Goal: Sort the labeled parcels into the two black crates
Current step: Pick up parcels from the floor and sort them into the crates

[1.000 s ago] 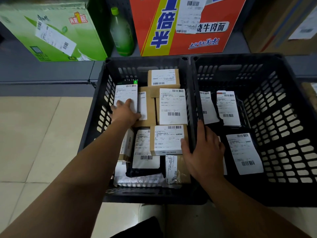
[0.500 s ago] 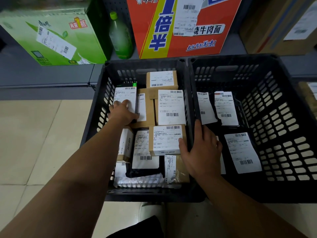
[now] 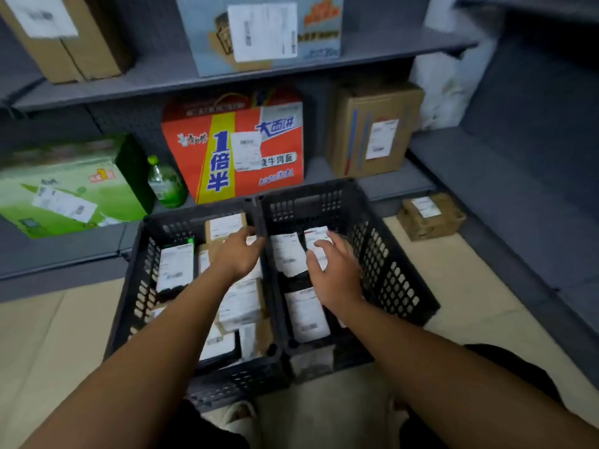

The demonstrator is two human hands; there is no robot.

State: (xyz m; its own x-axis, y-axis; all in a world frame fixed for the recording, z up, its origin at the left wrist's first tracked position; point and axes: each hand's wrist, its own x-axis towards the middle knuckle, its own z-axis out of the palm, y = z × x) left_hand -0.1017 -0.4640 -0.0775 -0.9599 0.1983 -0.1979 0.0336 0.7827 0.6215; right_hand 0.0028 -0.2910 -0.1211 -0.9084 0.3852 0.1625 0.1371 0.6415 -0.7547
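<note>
Right fingers now inside right crate.

Both bare forearms run up from the lower corners of the frame and draw together toward the centre. The left grip sits just left of centre, back of the hand up, its fingers loosely bent and pointing to the upper right. The right grip lies just right of centre, palm down, fingers spread and nearly straight. Blur softens both.
</note>
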